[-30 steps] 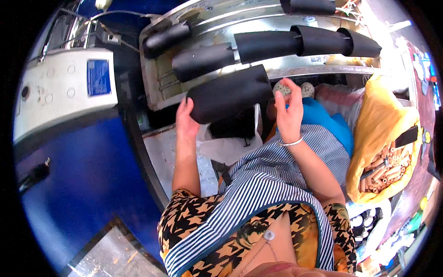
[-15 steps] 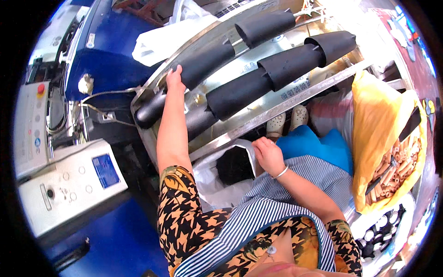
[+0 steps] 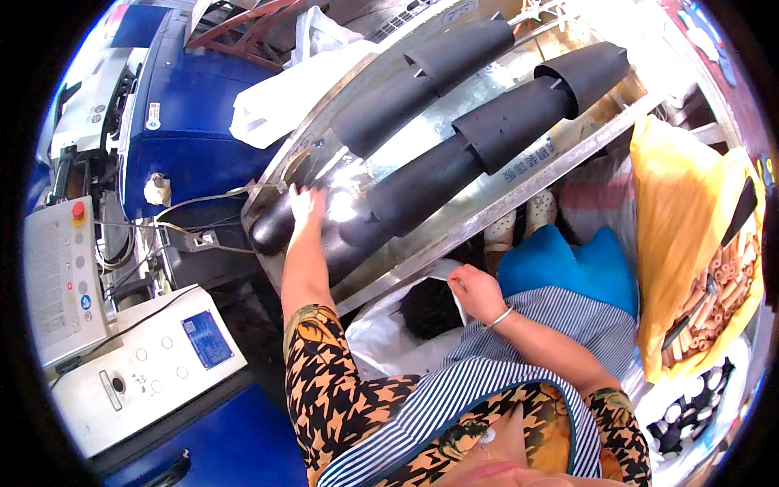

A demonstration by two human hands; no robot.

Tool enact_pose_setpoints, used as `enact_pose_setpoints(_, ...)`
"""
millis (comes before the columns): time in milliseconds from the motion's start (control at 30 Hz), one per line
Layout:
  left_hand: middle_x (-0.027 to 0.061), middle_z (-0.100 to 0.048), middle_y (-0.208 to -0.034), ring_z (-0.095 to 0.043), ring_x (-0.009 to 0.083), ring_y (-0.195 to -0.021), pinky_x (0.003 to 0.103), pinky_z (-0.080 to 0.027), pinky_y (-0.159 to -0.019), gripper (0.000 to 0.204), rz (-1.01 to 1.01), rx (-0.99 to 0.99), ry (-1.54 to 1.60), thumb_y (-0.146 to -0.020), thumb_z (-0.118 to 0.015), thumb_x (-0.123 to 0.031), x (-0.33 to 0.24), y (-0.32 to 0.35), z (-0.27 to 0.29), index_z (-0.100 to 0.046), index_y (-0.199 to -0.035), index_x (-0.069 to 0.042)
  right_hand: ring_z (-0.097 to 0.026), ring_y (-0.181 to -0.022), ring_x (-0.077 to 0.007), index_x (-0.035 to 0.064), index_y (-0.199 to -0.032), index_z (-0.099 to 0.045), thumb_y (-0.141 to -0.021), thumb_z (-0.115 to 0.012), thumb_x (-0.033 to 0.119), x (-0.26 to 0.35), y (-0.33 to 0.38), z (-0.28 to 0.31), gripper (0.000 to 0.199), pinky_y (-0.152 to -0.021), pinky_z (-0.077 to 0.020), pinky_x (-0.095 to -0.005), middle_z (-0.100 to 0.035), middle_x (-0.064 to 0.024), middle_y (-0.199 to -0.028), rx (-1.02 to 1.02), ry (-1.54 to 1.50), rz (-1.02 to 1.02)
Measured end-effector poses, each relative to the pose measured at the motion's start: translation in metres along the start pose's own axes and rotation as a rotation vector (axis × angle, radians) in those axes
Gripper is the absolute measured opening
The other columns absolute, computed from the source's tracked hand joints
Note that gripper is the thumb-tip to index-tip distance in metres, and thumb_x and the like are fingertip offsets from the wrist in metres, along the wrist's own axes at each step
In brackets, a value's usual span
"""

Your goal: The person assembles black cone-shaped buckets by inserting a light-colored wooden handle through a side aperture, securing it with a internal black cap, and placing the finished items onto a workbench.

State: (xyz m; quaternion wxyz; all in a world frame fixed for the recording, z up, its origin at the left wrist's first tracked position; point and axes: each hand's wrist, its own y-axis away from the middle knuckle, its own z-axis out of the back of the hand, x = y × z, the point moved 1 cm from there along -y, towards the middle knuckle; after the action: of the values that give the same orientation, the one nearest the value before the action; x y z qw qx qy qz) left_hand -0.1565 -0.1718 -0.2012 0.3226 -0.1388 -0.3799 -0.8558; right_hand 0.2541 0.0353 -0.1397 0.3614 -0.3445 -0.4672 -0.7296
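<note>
Black tubular pieces lie in two rows in a long metal-rimmed trough (image 3: pixel 454 230). In the far row, one black tube (image 3: pixel 385 111) meets another black tube (image 3: pixel 462 53) end to end. The near row holds several, among them a long black tube (image 3: pixel 426 185). My left hand (image 3: pixel 308 204) is over the trough's left end, fingers apart, holding nothing. It is right beside a round-ended black piece (image 3: pixel 274 227); whether it touches is unclear. My right hand (image 3: pixel 477 292) is loosely curled above a white bag (image 3: pixel 381 337) with dark contents; nothing shows in it.
Left stand a blue machine (image 3: pixel 203 89), a white control box (image 3: pixel 150 365) and a panel with a red button (image 3: pixel 79 211). Cables (image 3: pixel 199 201) run to the trough. At the right, a yellow sack (image 3: pixel 673 211) holds brown tubes. White plastic (image 3: pixel 284 97) lies along the far rim.
The far-row tube has shifted right and now meets the tube beyond it. My left hand has let go of it and come back toward the round-ended piece. My right hand's fingers have curled more.
</note>
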Motion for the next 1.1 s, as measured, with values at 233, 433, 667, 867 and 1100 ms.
enact_pose_setpoints(233, 0.0053, -0.064, -0.097, -0.059, 0.0251, -0.099, 0.044, -0.038, -0.102, 0.021, 0.179, -0.309, -0.247, -0.086, -0.060, -0.016, 0.092, 0.087, 0.060, -0.071, -0.103, -0.021, -0.064, -0.085, -0.0364, 0.0071, -0.092, -0.067, -0.088, -0.058, 0.022, -0.011, 0.009, -0.004, 0.018, -0.076, -0.0520, -0.0463, -0.067, -0.0166, -0.092, 0.086, -0.004, 0.064)
enact_pose_setpoints(433, 0.0069, -0.064, -0.103, -0.058, 0.0294, -0.099, 0.041, -0.046, -0.089, 0.044, 0.407, -0.658, 0.337, -0.075, -0.076, -0.011, 0.151, 0.151, 0.088, -0.068, -0.118, -0.019, -0.065, -0.085, -0.0349, 0.0073, -0.094, -0.067, -0.089, -0.059, 0.020, -0.002, 0.011, 0.011, 0.016, -0.076, -0.0518, -0.0436, -0.067, -0.0156, -0.092, 0.012, -0.074, 0.148)
enact_pose_setpoints(667, 0.0051, -0.065, -0.110, -0.059, 0.0295, -0.106, 0.041, -0.047, -0.093, 0.042, 0.500, -0.716, 0.351, -0.078, -0.076, -0.017, 0.089, 0.195, 0.177, -0.067, -0.119, -0.022, -0.068, -0.085, -0.0270, 0.0047, -0.095, -0.066, -0.091, -0.057, 0.013, 0.011, 0.028, 0.045, 0.013, -0.074, -0.0536, -0.0361, -0.068, -0.0123, -0.093, -0.120, -0.175, 0.253)
enact_pose_setpoints(867, 0.0127, -0.066, -0.107, -0.061, 0.0338, -0.103, 0.044, -0.047, -0.091, 0.042, 0.327, -0.810, 0.521, -0.079, -0.074, -0.013, 0.019, 0.252, 0.223, -0.066, -0.120, -0.014, -0.066, -0.089, -0.0304, 0.0078, -0.095, -0.067, -0.090, -0.063, 0.019, 0.056, 0.049, 0.068, 0.014, -0.078, -0.0540, -0.0387, -0.068, -0.0109, -0.095, -0.197, -0.144, 0.552)
enact_pose_setpoints(1100, 0.0134, -0.059, -0.117, -0.055, 0.0369, -0.108, 0.046, -0.044, -0.092, 0.050, 0.228, -0.591, 0.660, -0.080, -0.070, -0.004, -0.070, 0.319, 0.128, -0.060, -0.129, -0.012, -0.063, -0.089, -0.0294, 0.0095, -0.096, -0.065, -0.088, -0.063, 0.016, 0.069, 0.099, 0.138, 0.010, -0.077, -0.0516, -0.0391, -0.065, -0.0079, -0.095, -0.302, 0.006, 0.764)
